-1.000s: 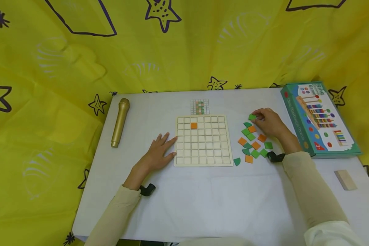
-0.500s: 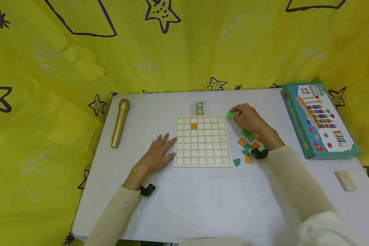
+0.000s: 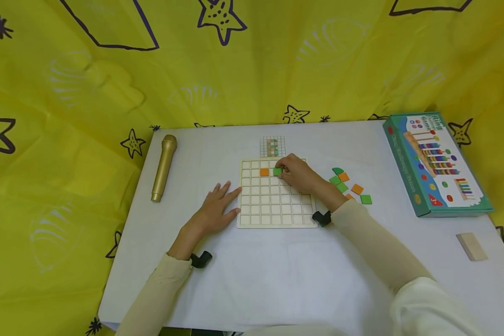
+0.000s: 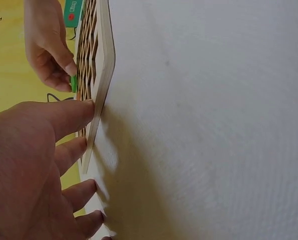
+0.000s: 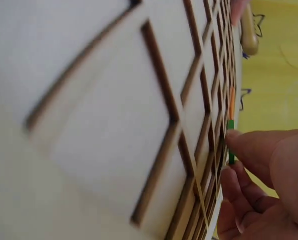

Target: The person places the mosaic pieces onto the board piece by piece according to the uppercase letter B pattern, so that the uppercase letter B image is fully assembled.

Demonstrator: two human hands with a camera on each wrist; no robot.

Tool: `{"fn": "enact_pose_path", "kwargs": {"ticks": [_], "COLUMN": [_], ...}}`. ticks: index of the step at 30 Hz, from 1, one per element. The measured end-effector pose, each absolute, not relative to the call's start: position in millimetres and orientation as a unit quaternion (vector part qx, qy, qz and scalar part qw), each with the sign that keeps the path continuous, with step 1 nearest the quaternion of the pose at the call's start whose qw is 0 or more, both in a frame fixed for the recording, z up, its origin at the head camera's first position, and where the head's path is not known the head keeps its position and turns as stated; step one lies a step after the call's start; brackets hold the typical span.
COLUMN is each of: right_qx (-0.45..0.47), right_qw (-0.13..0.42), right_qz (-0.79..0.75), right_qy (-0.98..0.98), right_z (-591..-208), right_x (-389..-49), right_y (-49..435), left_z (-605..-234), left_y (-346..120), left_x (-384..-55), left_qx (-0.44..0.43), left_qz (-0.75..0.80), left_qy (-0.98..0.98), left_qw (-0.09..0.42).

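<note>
A wooden grid board [image 3: 273, 200] lies mid-table with an orange square tile [image 3: 264, 172] in its second row. My right hand [image 3: 300, 175] pinches a green square tile [image 3: 277, 171] between thumb and fingertips, over the board just right of the orange tile. In the right wrist view the green tile [image 5: 231, 142] appears nearly edge-on beside the fingers. My left hand [image 3: 213, 209] lies with fingers spread at the board's left edge; in the left wrist view its thumb touches the board's rim [image 4: 101, 80].
Loose green and orange tiles [image 3: 357, 189] are scattered right of the board, some hidden by the right forearm. A printed pattern card [image 3: 272, 146] lies behind the board. A gold microphone [image 3: 164, 168] is at left; a game box [image 3: 438, 163] and a wooden block [image 3: 472, 246] are at right.
My right hand has carried the green tile leftward from the scattered pieces to above the board, beside the orange tile. The left hand has stayed in place.
</note>
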State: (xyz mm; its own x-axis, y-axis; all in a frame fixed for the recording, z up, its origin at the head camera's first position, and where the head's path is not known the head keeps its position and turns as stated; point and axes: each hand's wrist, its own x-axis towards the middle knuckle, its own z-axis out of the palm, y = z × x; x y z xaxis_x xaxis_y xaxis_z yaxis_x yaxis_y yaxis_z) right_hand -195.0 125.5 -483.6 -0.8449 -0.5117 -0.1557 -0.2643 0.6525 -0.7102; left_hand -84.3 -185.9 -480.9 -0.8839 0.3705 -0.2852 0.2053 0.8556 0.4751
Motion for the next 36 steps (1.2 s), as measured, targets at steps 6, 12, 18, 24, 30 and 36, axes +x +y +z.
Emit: {"fn": "enact_pose_path", "kwargs": {"ticks": [6,12,18,24,30,36], "right_qx": [-0.235,-0.233,-0.233,-0.219,-0.157,-0.094], "right_qw": [0.144,0.147,0.124,0.111,0.136,0.197], "right_qz": [-0.326,-0.326,-0.315,-0.296,-0.297,-0.289], "right_qy": [0.904,0.904,0.912,0.923,0.932,0.932], "right_z": [-482.6,-483.2,-483.6,-476.9,-466.1,-454.8], "right_x": [-191.7,-189.7,-186.2,-183.7,-188.8,-194.4], "right_y": [110.3,105.7,107.2,127.0,176.3,231.5], "left_z": [-483.3,-482.0,-479.4,-480.8,-480.8,-479.5], "left_y": [-188.1,-188.7,-187.4,-186.9,-187.3,-186.8], "left_x": [-84.9,-85.8,-85.5,-86.5,-86.1,-84.9], "left_qx": [0.16,0.159,0.161,0.163,0.161,0.163], "left_qz": [0.227,0.225,0.226,0.223,0.219,0.219], "left_qy": [0.943,0.942,0.942,0.941,0.943,0.943], "left_qw": [0.184,0.19,0.188,0.192,0.193,0.188]}}
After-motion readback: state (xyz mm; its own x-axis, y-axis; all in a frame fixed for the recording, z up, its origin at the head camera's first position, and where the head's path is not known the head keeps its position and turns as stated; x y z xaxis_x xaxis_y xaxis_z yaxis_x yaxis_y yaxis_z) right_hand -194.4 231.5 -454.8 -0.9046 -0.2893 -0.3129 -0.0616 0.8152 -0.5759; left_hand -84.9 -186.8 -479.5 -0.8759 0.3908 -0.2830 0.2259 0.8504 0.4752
